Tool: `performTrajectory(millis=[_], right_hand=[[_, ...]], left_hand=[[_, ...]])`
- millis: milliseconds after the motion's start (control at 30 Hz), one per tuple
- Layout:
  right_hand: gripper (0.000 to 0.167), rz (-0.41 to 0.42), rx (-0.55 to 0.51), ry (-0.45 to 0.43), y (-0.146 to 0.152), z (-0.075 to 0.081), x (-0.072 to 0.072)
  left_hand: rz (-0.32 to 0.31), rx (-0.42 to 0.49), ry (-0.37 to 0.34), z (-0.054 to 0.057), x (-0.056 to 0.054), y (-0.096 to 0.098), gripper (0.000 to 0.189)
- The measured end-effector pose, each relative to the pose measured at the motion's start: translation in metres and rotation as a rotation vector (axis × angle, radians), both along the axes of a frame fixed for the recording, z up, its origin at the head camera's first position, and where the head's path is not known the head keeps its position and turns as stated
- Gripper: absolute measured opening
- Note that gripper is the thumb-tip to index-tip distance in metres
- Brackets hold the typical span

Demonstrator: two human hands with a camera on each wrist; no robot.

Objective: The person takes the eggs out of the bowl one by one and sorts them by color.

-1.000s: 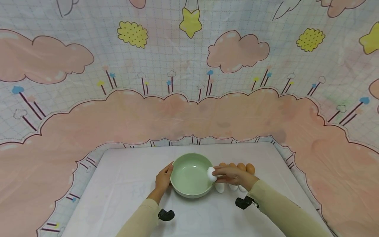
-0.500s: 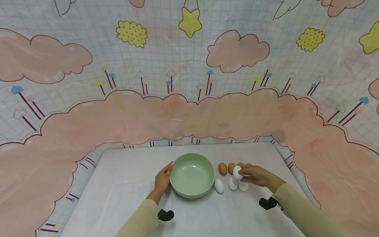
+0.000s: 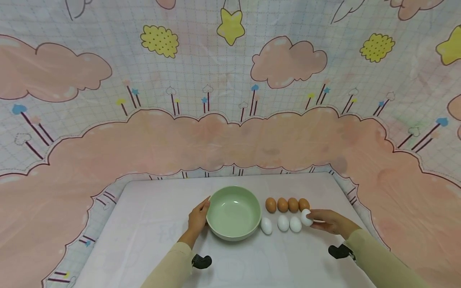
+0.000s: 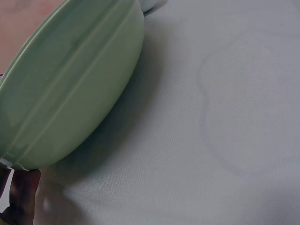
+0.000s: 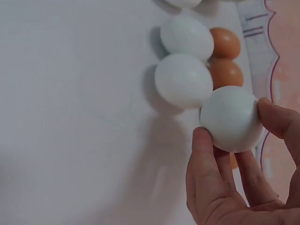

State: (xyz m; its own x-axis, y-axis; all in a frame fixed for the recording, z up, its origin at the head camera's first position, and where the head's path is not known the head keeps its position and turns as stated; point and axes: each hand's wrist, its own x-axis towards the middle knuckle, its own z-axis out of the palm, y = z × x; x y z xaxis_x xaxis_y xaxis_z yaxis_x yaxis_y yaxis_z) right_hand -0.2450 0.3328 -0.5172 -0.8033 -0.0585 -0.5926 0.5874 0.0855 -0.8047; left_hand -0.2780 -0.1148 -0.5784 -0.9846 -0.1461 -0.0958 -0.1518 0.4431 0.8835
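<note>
My right hand (image 3: 331,221) pinches a white egg (image 5: 232,118) between thumb and fingertips, at the right end of a row of white eggs (image 3: 283,223). In the right wrist view the held egg overlaps its white neighbour (image 5: 183,80). Behind this row lies a line of brown eggs (image 3: 282,205). A light green bowl (image 3: 233,214) with nothing inside stands left of the eggs. My left hand (image 3: 197,218) holds the bowl's left side, thumb at the rim; in the left wrist view the fingers (image 4: 21,197) show partly under its wall.
Everything stands on a white-covered table (image 3: 151,224). A printed cloth (image 3: 230,140) with clouds and stars hangs behind and around it. The leftmost white egg (image 3: 266,226) lies close against the bowl's right side. Black wrist pieces (image 3: 201,261) hang below both sleeves.
My right hand has carried the white egg from the bowl's right rim to the right, over the eggs, to the row's right end. The left hand and bowl stay put.
</note>
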Motion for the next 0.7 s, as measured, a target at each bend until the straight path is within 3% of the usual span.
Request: performTrajectory(millis=[400, 700], right_hand=[[0.061, -0.019, 0.119, -0.007, 0.01, -0.022, 0.002], [0.048, -0.052, 0.132, 0.007, 0.009, -0.03, 0.005]], left_hand=[[-0.001, 0.001, -0.003, 0.0, 0.001, -0.002, 0.05], [0.019, -0.006, 0.003, -0.002, 0.0, 0.0, 0.048]])
